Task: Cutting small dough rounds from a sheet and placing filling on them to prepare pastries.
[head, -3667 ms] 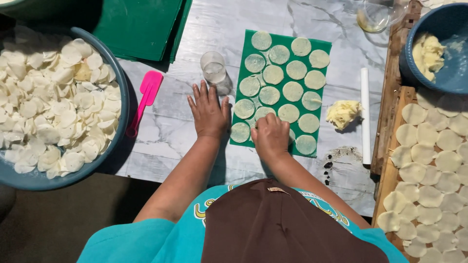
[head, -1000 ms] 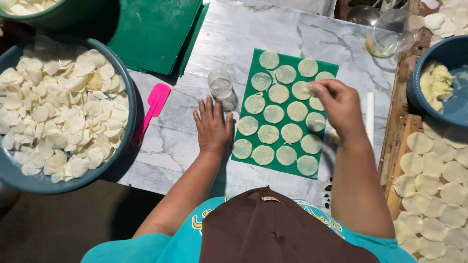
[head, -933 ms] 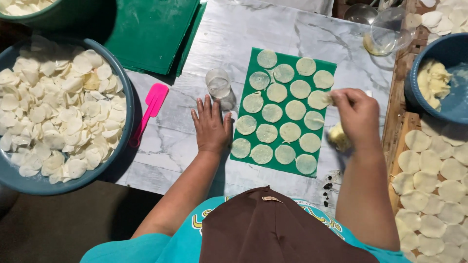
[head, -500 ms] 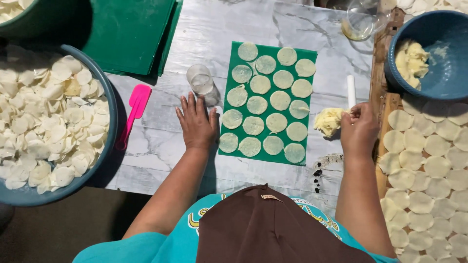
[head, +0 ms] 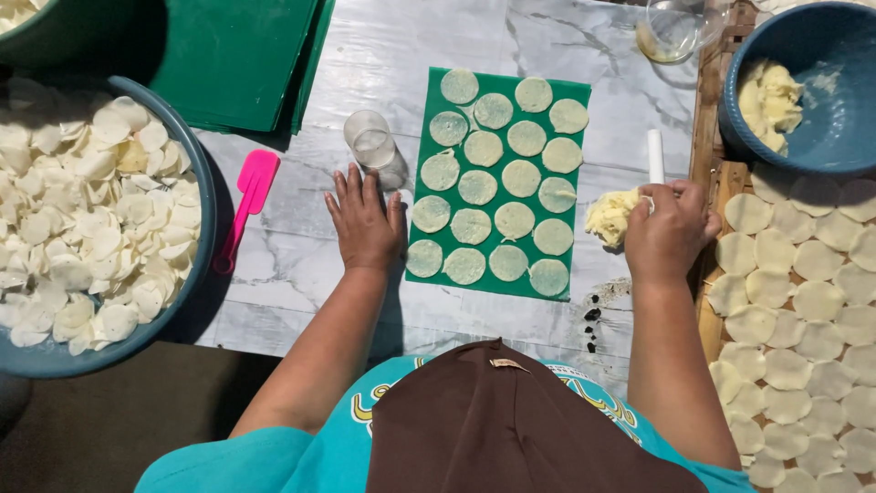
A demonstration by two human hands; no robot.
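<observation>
Right hand: fingers curled onto the pale dough lump, seemingly pinching its edge; the grip itself is partly hidden.
Left hand: open, flat on the marble table, just beside the green mat.
Mat: rows of flattened dough discs.
White stick: just above the right hand.
Glass: above the left hand.
Pink spatula: left, beside the big basin of discs.

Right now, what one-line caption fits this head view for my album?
Left hand flat beside a green mat of dough discs; right hand at a dough lump.
</observation>
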